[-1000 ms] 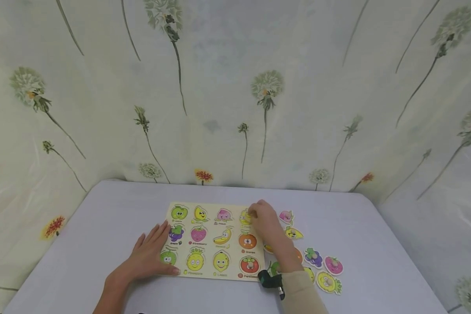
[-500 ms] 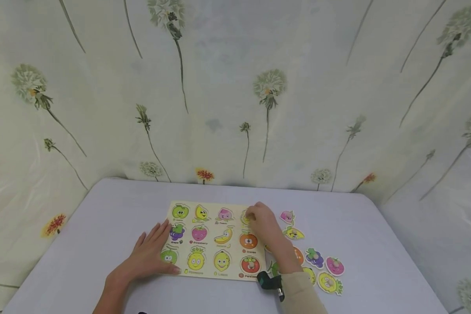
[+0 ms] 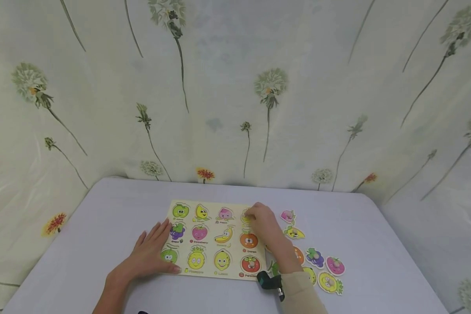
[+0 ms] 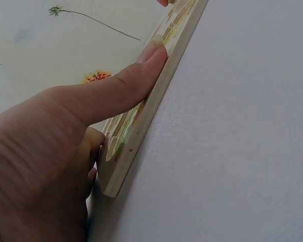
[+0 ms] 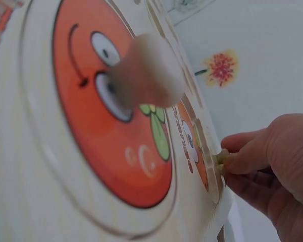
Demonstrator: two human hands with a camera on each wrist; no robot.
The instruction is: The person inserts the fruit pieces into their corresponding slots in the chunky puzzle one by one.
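Note:
A wooden fruit puzzle board [image 3: 235, 277] lies on the table. My left hand [image 3: 149, 255] rests spread on its left side, fingers straight along the edge; in the left wrist view its thumb [image 4: 136, 80] presses the board's rim. My right hand [image 3: 264, 220] is over the top right corner. There it pinches a small yellow puzzle piece [image 5: 222, 159], mostly hidden by the fingers. The persimmon piece [image 3: 250, 264], with a round wooden knob [image 5: 156, 70], sits in the bottom right recess.
Loose knobbed pieces lie right of the board, among them grapes [image 3: 315, 258], a strawberry [image 3: 335, 266], a pineapple [image 3: 329, 283] and a yellow one [image 3: 294, 232]. My right forearm partly covers several others. A flower-printed cloth [image 3: 220, 109] hangs behind the table.
My right hand has shifted slightly at the top right recess, still pinching the yellow piece. The left hand has stayed on the board. The head view has moved a little.

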